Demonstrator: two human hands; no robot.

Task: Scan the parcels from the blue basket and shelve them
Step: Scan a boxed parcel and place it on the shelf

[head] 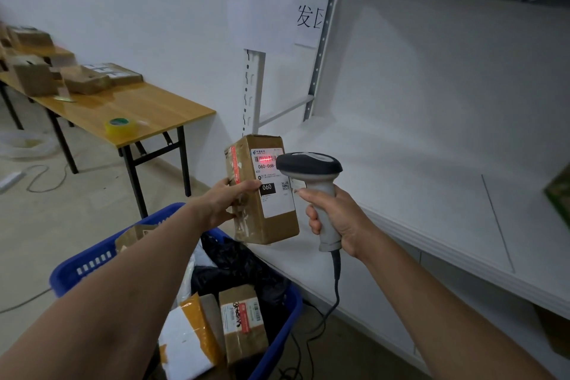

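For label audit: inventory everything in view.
brown cardboard parcel with white label: 1, brown, held centre frame, red scan line on barcode
grey handheld barcode scanner: 1, grey, aimed at that label
blue plastic basket: 1, blue, bottom centre
mixed parcels: several, brown, orange, black, white, in basket
white metal shelf: 1, white, right
wooden folding table: 1, tan top, black legs, left
cardboard boxes: several, brown, on table
yellow tape roll: 1, yellow, table's near end
left hand: 1, grips parcel
right hand: 1, grips scanner

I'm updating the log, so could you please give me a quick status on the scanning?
Left hand holds cardboard parcel above blue basket. Right hand grips scanner, red line on its label. Nothing between parcel and shelf.
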